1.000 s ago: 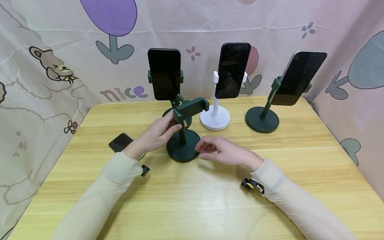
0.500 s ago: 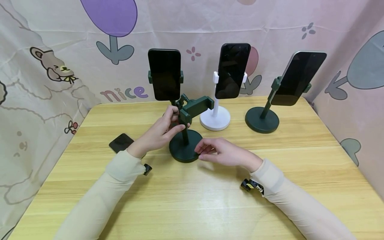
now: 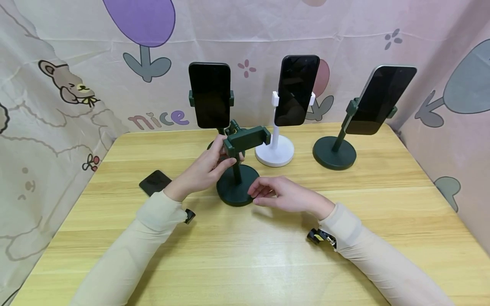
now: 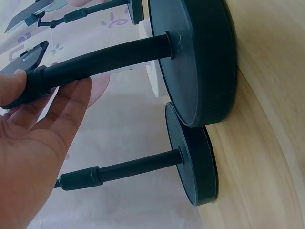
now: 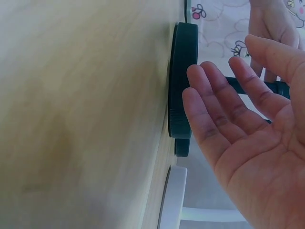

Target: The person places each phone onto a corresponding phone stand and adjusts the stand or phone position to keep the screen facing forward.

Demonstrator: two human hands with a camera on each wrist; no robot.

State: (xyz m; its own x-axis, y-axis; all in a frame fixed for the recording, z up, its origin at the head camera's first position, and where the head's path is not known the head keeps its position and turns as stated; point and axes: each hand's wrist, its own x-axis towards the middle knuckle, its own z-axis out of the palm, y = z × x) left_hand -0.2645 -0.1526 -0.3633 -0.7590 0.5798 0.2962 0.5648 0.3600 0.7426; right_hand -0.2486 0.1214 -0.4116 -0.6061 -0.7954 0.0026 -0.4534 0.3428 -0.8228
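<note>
In the head view, a dark green phone stand (image 3: 234, 193) with nothing in its clamp (image 3: 248, 139) stands upright on the table. My left hand (image 3: 203, 172) grips its stem just below the clamp; the left wrist view shows thumb and fingers round the upper part of the stem (image 4: 114, 57). Beside the round base, on its right, is my right hand (image 3: 285, 193). Its fingers are loosely bent and hold nothing, with the fingertips (image 5: 193, 98) right at the base's edge in the right wrist view.
Behind stand a green stand with a black phone (image 3: 209, 95), a white stand (image 3: 274, 155) with a black phone (image 3: 297, 90), and, to the right, a green stand (image 3: 334, 157) with a tilted phone (image 3: 380, 100). Another phone (image 3: 154, 182) lies flat at left. A printed cloth (image 3: 268, 25) hangs behind.
The stand in my left hand has shifted slightly right, and its clamp swung up to the right, then partly back down. My right hand has stayed almost still.
</note>
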